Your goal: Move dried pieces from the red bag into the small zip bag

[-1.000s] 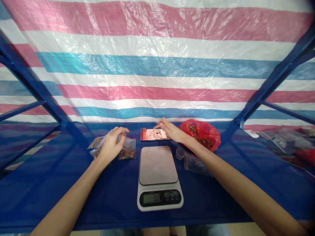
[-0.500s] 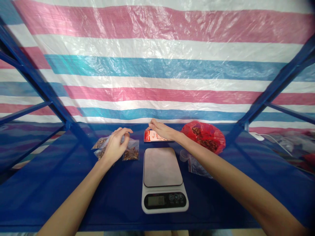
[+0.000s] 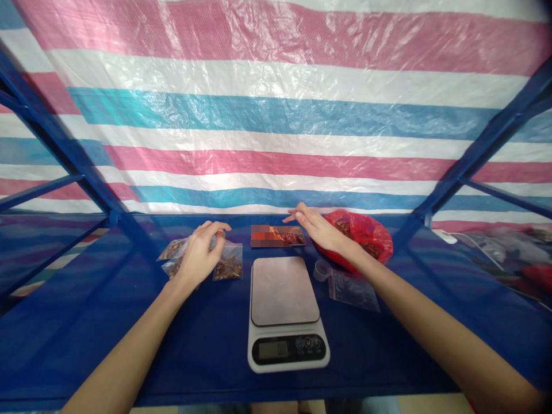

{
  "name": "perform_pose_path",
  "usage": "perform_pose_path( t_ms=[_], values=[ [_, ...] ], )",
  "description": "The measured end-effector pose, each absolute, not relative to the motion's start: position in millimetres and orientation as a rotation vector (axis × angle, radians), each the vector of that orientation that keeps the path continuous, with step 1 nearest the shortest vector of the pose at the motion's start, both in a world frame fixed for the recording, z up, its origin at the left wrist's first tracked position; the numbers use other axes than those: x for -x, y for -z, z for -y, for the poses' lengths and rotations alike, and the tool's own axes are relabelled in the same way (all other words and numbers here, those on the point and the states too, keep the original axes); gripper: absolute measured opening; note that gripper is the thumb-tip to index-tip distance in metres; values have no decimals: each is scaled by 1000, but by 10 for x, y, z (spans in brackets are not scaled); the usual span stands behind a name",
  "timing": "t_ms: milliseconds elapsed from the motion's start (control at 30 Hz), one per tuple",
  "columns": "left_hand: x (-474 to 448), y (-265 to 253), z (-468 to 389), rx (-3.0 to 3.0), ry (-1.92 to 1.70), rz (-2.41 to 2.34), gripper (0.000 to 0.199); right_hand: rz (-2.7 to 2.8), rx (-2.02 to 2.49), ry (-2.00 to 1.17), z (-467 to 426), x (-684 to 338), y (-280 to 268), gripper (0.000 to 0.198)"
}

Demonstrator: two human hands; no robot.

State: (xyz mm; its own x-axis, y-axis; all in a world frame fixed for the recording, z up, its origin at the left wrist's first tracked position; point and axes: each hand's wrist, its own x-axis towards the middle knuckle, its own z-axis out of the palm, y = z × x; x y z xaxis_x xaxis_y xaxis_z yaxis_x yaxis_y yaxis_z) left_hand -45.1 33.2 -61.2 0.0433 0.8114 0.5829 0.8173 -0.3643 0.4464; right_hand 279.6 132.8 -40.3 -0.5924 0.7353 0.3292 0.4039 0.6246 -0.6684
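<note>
My left hand (image 3: 198,255) hovers with fingers curled over several small clear bags of brown bits (image 3: 228,268) at the left of a blue shelf (image 3: 107,322). It seems to touch them, holding nothing lifted. My right hand (image 3: 321,230) is open, fingers stretched, just right of a flat red packet (image 3: 278,236) lying behind a white kitchen scale (image 3: 285,310). The hand is in front of a red plastic bag of brown bits (image 3: 366,236).
An empty clear bag (image 3: 353,287) and a small clear cup (image 3: 322,269) lie right of the scale. Blue frame bars (image 3: 64,149) slant at both sides. A striped tarp (image 3: 276,115) closes the back. More bags lie far right (image 3: 509,247).
My right hand left the red packet and moved right toward the red bag. The packet now lies flat, its other face up. My left hand stayed over the small bags.
</note>
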Motion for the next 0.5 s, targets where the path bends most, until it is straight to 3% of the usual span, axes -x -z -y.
perform_pose_path(
  t_ms=[500],
  values=[
    [418, 622, -346, 2279, 1239, 1790, 31, 2278, 1033, -590, -1205, -3136, 603, 48]
  ],
)
